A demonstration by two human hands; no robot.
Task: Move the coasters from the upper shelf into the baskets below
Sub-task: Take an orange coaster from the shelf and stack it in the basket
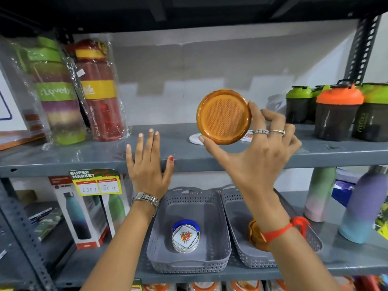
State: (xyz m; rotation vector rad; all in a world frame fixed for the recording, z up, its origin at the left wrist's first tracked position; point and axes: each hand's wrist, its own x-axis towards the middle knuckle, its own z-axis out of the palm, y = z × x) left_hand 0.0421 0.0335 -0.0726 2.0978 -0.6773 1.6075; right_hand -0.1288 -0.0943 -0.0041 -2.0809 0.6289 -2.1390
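Orange coaster (224, 117): clamped by its rim between thumb and fingertips of your right hand (259, 152), held upright above the upper shelf (273, 153). Left hand (148, 164) empty, fingers spread, palm at the shelf edge. Progress: floral coasters (185, 236) sit in the left basket (189, 259), orange ones in the right basket (247, 257); a white coaster (195, 139) remains on the shelf. Legible: price tag (97, 182) "SUPER MARKET", "100", "50"; bottles "Lovely", "SPORT".

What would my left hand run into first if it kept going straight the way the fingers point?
The left hand points up and back over the upper shelf. That stretch looks bare, so probably the back wall first; the wrapped red bottle sits off to its left. Depth is unclear.
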